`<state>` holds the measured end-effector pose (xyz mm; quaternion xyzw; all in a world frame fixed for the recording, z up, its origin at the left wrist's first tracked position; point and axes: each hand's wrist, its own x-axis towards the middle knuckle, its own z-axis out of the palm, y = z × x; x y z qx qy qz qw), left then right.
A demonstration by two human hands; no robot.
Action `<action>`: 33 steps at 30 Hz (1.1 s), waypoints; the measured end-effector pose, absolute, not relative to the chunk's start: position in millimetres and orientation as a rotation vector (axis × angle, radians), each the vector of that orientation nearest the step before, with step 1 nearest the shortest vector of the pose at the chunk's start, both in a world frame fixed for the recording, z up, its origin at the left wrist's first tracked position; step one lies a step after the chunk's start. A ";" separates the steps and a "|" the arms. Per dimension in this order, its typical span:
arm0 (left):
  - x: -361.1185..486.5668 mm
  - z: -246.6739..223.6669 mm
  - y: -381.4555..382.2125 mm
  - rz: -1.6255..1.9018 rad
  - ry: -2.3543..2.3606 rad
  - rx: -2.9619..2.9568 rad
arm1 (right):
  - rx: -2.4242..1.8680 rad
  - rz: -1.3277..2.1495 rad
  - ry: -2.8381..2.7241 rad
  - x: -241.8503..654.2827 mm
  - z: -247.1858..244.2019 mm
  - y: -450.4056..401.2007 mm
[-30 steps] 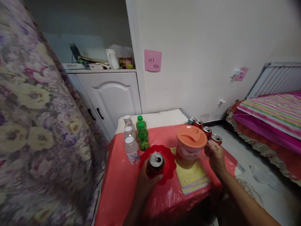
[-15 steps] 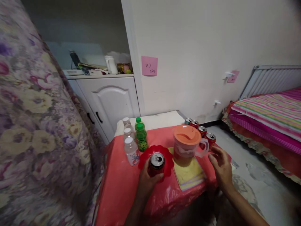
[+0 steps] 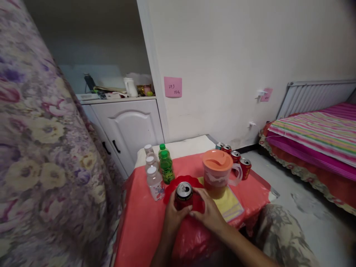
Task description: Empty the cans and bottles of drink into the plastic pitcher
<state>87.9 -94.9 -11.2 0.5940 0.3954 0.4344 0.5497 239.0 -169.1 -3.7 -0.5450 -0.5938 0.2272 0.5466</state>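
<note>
A dark drink can (image 3: 184, 190) with a silver top and an opened tab hole is upright over the red scalloped plate (image 3: 172, 187). My left hand (image 3: 174, 215) is wrapped round its left side, thumb across the front. From the right, my right hand (image 3: 208, 211) curves in, its fingertips and thumb at the can's right side. Whether the can's base rests on the plate is hidden. Just right of the plate, a clear pitcher (image 3: 215, 176) with an orange lid stands on a yellow cloth (image 3: 229, 204).
Left of the plate are green bottles (image 3: 167, 168) and clear white-capped bottles (image 3: 155, 184). Several cans (image 3: 245, 168) line the right side beyond the pitcher. A red cover (image 3: 139, 222) lies on the table. Behind are a white cabinet (image 3: 133, 129) and a wall; a bed (image 3: 314, 129) stands right.
My right hand has moved left from beside the pitcher's handle to the can's right side. My left hand keeps its hold on the can. The view has shifted slightly.
</note>
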 end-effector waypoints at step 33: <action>80.4 18.7 -95.7 0.834 0.756 1.430 | -1.221 0.716 -1.103 261.5 13.4 -230.3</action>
